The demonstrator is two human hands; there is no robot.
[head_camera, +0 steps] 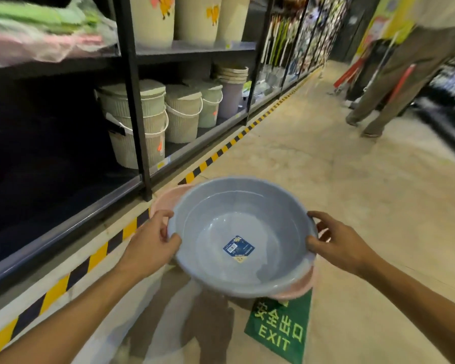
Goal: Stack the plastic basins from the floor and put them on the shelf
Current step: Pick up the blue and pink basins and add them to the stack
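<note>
Two stacked: round blue plastic basin (221,219) in pink plastic basin (166,198) | I grip rims, left hand (153,240), right hand (334,240) | black metal shelf (63,229) left of grip: not yet

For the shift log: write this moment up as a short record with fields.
top basin: grey-blue basin, upright, blue label on its bottom
beneath: pink basin nested under it, only rim parts showing
left hand: grips the stack's left rim
right hand: grips the right rim
shelf: at left, lidded buckets further along
floor: green EXIT sign below the stack
bystander: a person's legs, far right
task state: basins stacked, not yet on the shelf
</note>
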